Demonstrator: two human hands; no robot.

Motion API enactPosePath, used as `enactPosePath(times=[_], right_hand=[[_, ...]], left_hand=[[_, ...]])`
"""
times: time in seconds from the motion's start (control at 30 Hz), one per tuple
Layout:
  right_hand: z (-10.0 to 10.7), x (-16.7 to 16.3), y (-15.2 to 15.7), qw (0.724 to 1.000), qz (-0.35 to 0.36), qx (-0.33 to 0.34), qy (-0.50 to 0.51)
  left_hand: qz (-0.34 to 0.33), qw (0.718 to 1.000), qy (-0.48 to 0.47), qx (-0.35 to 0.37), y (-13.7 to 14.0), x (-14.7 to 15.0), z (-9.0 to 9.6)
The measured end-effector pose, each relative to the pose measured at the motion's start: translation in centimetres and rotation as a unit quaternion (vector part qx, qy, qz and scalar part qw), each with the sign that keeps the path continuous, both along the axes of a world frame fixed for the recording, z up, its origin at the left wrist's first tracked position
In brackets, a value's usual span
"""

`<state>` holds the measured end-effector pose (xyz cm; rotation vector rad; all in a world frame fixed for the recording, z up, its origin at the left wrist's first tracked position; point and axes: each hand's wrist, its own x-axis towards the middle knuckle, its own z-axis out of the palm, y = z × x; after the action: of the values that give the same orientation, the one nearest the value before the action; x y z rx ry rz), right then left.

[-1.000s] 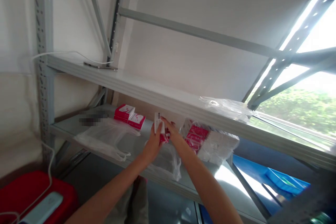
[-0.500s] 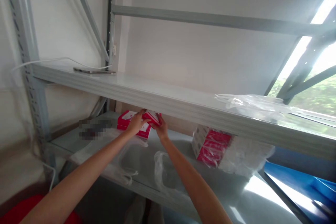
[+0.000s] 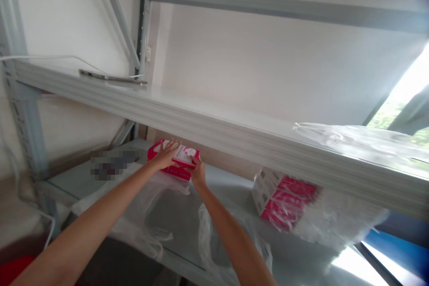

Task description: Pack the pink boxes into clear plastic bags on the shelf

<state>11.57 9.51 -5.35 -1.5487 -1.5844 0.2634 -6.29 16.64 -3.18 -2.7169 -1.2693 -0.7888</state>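
Pink-and-white cartons [image 3: 183, 153] sit stacked at the back of the lower shelf, with printed white tops. My left hand [image 3: 166, 157] lies over the upper carton, its fingers spread across the top and its thumb toward the front side. At the right end of the same carton, my right hand [image 3: 198, 171] grips it, thumb on the top and the other fingers partly hidden along the side. In front of the cartons lies a clear plastic bag [image 3: 157, 185], partly under my left forearm. Another clear bag [image 3: 205, 228] is beside my right forearm.
Above my hands runs the upper shelf's edge [image 3: 201, 118]. A phone-like flat device [image 3: 110, 78] with a white cable lies on that shelf, and clear plastic [image 3: 351, 140] sits farther right. A bagged pink-and-white box [image 3: 284, 196] stands right on the lower shelf. A blurred-out item [image 3: 114, 165] lies left.
The small carton held up between both hands now rests on the stack. My left hand has spread over its top; my right hand has moved to its right end. The view has shifted slightly.
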Motion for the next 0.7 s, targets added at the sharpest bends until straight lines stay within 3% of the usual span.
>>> enactPosePath(times=[0.17,0.3,0.7], right_hand=[[0.2,-1.0,-0.5,0.999,-0.013,-0.038,-0.022],[0.0,-1.0,-0.7,0.998,-0.012,-0.049,-0.039],[-0.9,0.0,-0.1,0.998,0.035,-0.046,-0.013]], left_hand=[[-0.070,0.995,-0.021,-0.075,1.3,-1.2,-0.8],[-0.085,0.992,-0.062,-0.071,2.1,-1.3,-1.4],[-0.107,0.991,-0.017,-0.075,3.6,-2.0,-2.6]])
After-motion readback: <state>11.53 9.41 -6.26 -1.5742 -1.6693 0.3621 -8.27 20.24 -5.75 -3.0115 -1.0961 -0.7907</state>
